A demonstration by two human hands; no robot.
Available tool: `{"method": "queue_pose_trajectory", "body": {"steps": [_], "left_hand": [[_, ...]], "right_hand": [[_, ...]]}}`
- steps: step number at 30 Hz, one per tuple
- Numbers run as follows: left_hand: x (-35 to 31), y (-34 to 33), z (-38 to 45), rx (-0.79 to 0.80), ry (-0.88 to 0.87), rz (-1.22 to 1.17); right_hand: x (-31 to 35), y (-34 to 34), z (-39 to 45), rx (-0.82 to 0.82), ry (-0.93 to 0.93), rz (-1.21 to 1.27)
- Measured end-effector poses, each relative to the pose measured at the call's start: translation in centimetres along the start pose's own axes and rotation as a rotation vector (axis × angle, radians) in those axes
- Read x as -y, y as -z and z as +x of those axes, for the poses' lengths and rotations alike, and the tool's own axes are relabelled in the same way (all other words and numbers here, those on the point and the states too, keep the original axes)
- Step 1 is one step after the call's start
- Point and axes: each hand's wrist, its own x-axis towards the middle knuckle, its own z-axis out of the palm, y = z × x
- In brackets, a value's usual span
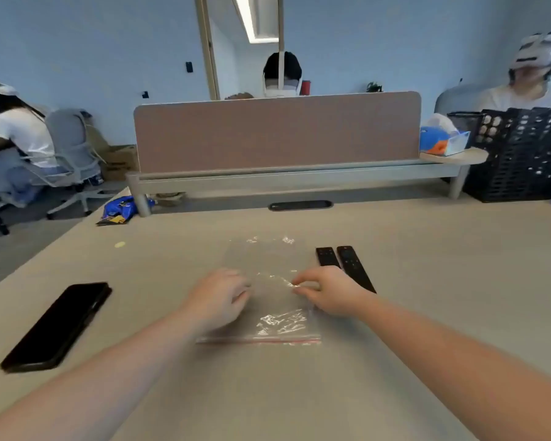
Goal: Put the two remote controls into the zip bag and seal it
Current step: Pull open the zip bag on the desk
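Zip bag [268, 300] lay flat mid-bench, red zip strip toward the near edge, empty. Left hand [218, 300] curled loosely on the plastic, grip unclear; right hand [326, 294] pinched the film. Two remote controls [342, 264] sat just right. Best to find the zip end and part it first.

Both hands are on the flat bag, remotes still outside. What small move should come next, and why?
Probably part the red zip edge to open the zip bag. It lies flat and looks empty, both hands, left and right, rest mid-bag, and the two remote controls lie beside it on the table.
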Motion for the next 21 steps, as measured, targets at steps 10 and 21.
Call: {"method": "queue_pose_trajectory", "body": {"steps": [10,21], "left_hand": [[-1.0,0.1,-3.7,0.361,-0.026,-0.071],[-3.0,0.1,-3.4,0.369,-0.155,0.244]], "right_hand": [[0.3,-0.4,-3.1,0.043,0.022,-0.074],[0.7,-0.7,-3.0,-0.092,0.016,-0.035]]}}
